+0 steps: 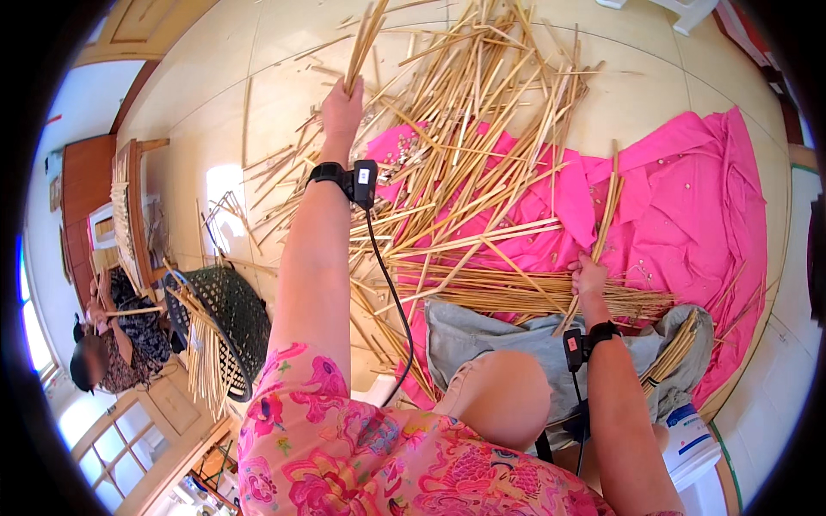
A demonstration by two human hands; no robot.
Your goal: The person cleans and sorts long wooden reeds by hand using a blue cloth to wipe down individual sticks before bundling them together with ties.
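My left hand (342, 110) is stretched far forward, its fingers wrapped round a small bunch of straw-coloured stalks (367, 43) that points up and away. Close to my body on the right, my right hand (588, 277) grips a few more stalks (611, 202), which stick out above and below the fist. Beneath that hand, a neat layer of parallel stalks (525, 290) lies across a grey cloth (490, 340). A large loose heap of stalks (482, 112) spreads over the floor between and beyond my hands.
A bright pink cloth (697, 189) lies rumpled under part of the heap. To the left stands a dark woven basket (232, 314) with stalks leaning on it; a person (120, 331) sits behind it holding a stick. A white tub (691, 443) is at lower right. Cables run from both wrists.
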